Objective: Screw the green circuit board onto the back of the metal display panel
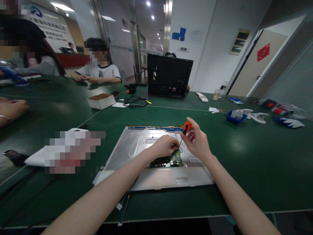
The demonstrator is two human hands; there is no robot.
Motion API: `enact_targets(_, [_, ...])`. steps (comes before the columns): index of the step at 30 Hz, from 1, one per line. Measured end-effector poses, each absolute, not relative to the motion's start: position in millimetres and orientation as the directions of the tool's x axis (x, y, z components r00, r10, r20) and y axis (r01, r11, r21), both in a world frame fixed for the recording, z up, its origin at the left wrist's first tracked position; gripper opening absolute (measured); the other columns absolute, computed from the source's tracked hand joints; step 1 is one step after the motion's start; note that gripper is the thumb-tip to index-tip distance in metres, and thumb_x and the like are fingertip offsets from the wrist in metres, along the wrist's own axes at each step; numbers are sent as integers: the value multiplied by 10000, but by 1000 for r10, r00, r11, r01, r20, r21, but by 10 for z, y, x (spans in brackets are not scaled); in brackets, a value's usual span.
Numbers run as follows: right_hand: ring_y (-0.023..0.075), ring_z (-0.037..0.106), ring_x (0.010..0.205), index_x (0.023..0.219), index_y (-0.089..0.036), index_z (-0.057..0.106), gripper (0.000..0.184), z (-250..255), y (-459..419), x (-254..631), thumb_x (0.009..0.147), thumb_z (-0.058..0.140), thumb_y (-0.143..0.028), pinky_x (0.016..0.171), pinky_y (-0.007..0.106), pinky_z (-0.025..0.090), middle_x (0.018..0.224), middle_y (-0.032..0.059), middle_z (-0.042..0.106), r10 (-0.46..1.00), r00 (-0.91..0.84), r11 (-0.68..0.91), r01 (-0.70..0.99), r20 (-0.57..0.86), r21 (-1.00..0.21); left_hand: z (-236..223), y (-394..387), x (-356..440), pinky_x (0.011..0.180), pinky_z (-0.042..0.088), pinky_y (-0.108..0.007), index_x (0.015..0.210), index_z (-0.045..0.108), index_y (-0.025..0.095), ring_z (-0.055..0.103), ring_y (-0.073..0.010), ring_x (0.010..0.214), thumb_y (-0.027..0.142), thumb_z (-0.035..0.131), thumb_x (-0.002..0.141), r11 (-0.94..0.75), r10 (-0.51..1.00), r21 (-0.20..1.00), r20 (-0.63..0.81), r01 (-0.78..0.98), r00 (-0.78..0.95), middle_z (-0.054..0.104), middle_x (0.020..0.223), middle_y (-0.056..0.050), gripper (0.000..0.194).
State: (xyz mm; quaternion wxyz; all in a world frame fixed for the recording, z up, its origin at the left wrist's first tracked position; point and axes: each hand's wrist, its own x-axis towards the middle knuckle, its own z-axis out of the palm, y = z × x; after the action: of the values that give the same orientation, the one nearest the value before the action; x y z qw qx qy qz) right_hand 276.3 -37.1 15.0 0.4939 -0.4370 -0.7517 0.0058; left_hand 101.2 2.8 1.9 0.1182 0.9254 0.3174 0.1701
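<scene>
A metal display panel (195, 176) lies flat on the green table in front of me, with a green circuit board (176, 160) on it and a blue circuit strip (151, 128) along its far edge. My right hand (197, 140) grips a screwdriver (187, 126) by its orange and black handle. The shaft slants down to the board's far right corner. Close by that tip, my left hand (164, 146) rests over the board with its fingers curled together. Whatever its fingertips may hold is hidden.
A black monitor housing (170, 76) stands at the back. An open cardboard box (101, 101) and a coiled black cable (135, 101) lie left of it. A blue tray (236, 117) and gloves (288, 122) are at right. Other people sit at left, one hand (13, 109) near the table edge.
</scene>
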Motion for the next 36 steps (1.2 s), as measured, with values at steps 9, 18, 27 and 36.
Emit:
enact_targets(9, [104, 552, 481, 1411, -275, 385, 563, 167, -370, 2755, 883, 578, -237, 475, 236, 461, 796, -27, 639, 640, -113, 627, 648, 760, -432, 27, 22, 1011, 643, 431, -227, 816, 767, 185, 669, -179, 706, 83, 622, 757, -766, 633, 337, 245, 547, 735, 756, 765, -31, 187])
enact_targets(18, [105, 541, 480, 1380, -270, 419, 545, 158, -368, 2764, 875, 620, -299, 493, 240, 463, 708, -60, 588, 654, -103, 603, 669, 749, -434, 15, 32, 1010, 648, 432, -235, 803, 765, 187, 667, -183, 703, 73, 626, 752, -770, 628, 336, 247, 543, 738, 751, 760, -34, 187])
enact_targets(27, [104, 548, 473, 1379, -254, 410, 529, 162, -372, 2751, 880, 585, -263, 470, 235, 445, 728, -51, 605, 647, -79, 599, 668, 758, -442, 17, 22, 1010, 657, 440, -229, 815, 766, 188, 670, -178, 708, 85, 620, 763, -764, 636, 336, 247, 551, 731, 754, 767, -33, 186])
enact_targets(36, [103, 532, 469, 1353, -262, 432, 521, 156, -365, 2762, 876, 636, -313, 469, 229, 444, 679, -69, 571, 650, -88, 598, 672, 755, -437, 18, 25, 1003, 657, 441, -228, 811, 766, 191, 668, -179, 710, 83, 614, 762, -767, 631, 331, 240, 549, 737, 754, 769, -33, 193])
